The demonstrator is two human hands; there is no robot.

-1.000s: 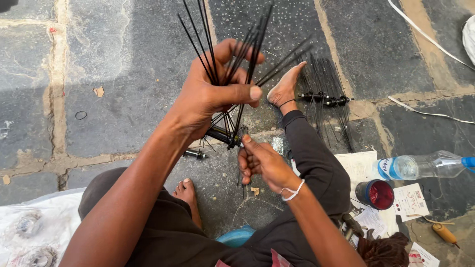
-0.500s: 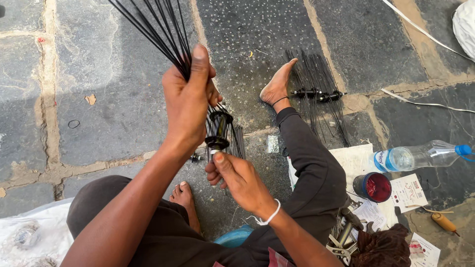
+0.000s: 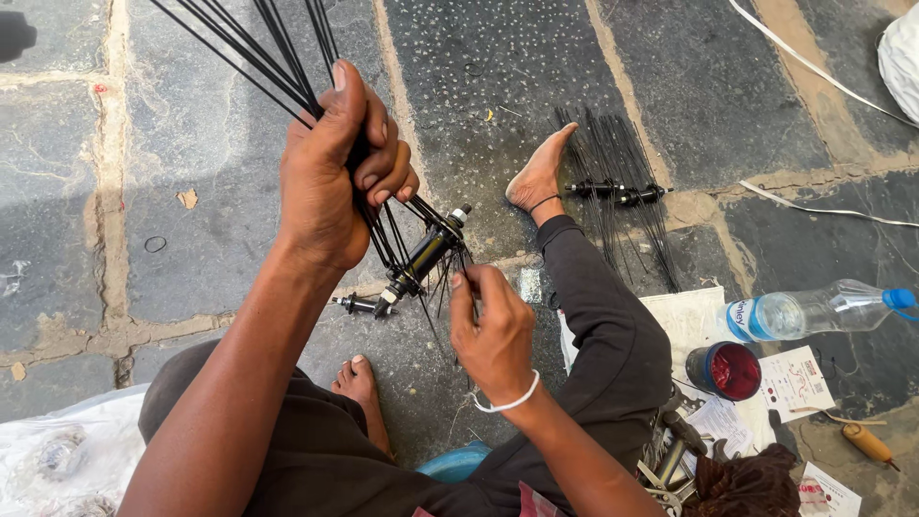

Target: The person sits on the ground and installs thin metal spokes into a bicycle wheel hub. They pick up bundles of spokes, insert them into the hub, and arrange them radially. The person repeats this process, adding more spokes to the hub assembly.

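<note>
stone floor (image 3: 220, 144) | second spoked hub (image 3: 617, 191), water bottle (image 3: 814, 311), papers (image 3: 795, 383)

I'm seeing a plastic bottle (image 3: 814, 311) lying nr a red-lidded tin (image 3: 725, 370) on papers (image 3: 793, 381); white cable (image 3: 814, 69) running across stone paving (image 3: 201, 163).

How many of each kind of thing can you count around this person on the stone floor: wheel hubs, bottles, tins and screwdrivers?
Wheel hubs: 2, one in the hands, one on the floor
Plastic water bottles: 1
Round tins with red inside: 1
Yellow-handled screwdrivers: 1
Total: 5
</note>
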